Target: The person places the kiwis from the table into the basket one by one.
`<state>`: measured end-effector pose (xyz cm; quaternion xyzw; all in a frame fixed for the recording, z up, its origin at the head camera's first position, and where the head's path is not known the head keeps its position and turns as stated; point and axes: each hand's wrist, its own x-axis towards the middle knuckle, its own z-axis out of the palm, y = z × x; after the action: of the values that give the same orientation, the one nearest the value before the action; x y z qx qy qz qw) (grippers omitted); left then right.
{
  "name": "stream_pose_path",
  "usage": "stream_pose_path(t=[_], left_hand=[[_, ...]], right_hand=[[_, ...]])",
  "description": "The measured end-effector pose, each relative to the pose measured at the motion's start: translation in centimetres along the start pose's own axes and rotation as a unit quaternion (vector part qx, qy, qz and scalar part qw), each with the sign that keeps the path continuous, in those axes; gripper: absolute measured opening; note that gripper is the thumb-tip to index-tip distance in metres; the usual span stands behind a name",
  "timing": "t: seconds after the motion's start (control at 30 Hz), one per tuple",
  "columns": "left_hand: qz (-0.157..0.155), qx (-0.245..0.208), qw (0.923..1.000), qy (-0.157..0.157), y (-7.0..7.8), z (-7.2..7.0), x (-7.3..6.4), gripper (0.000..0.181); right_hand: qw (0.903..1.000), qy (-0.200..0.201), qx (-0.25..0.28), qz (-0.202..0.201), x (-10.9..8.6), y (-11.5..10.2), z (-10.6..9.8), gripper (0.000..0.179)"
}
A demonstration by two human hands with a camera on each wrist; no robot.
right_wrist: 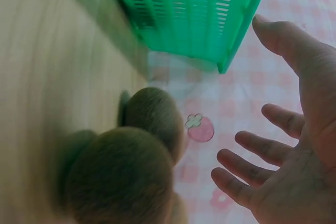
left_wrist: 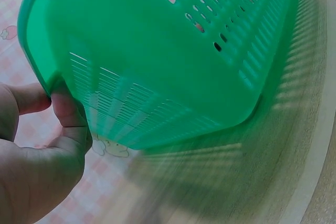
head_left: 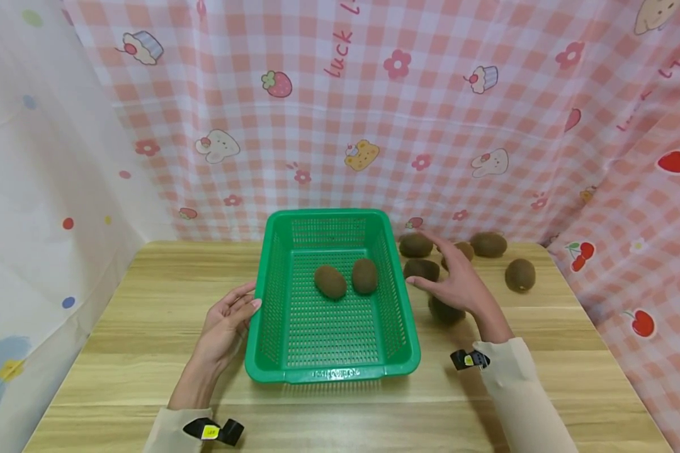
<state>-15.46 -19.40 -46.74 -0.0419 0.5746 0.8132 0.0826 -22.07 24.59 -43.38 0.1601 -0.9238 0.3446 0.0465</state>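
Observation:
A green plastic basket [head_left: 331, 375] stands on the table with two brown kiwis inside, one kiwi [head_left: 330, 282] lying tilted to the left of the other kiwi [head_left: 365, 276]. My left hand [head_left: 226, 330] pinches the basket's left rim between thumb and fingers, which the left wrist view shows up close. To the right of the basket, my right hand [head_left: 459, 283] hovers over loose kiwis, fingers spread and nothing held. In the right wrist view, a kiwi [right_wrist: 123, 177] lies below that hand, apart from the fingers. The hand partly hides several kiwis in the head view.
Near the table's back right lie a kiwi [head_left: 489, 244] and another kiwi [head_left: 520, 275], apart from the cluster beside the basket. A pink checked cloth [head_left: 340, 126] hangs behind the wooden table [head_left: 147, 352], with a white cloth [head_left: 51, 189] at the left.

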Motion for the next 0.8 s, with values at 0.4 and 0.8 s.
stream_pose_path(t=[0.4,0.8], left_hand=[[0.000,-0.003,1.0000,0.003,0.0,0.0,0.0,0.050],[0.000,-0.003,1.0000,0.001,0.0,0.0,0.0,0.050]], right_hand=[[0.9987,-0.001,-0.001,0.051,-2.6,2.5,0.6,0.097],[0.9959,-0.020,0.013,0.087,-5.1,4.1,0.8,0.097]])
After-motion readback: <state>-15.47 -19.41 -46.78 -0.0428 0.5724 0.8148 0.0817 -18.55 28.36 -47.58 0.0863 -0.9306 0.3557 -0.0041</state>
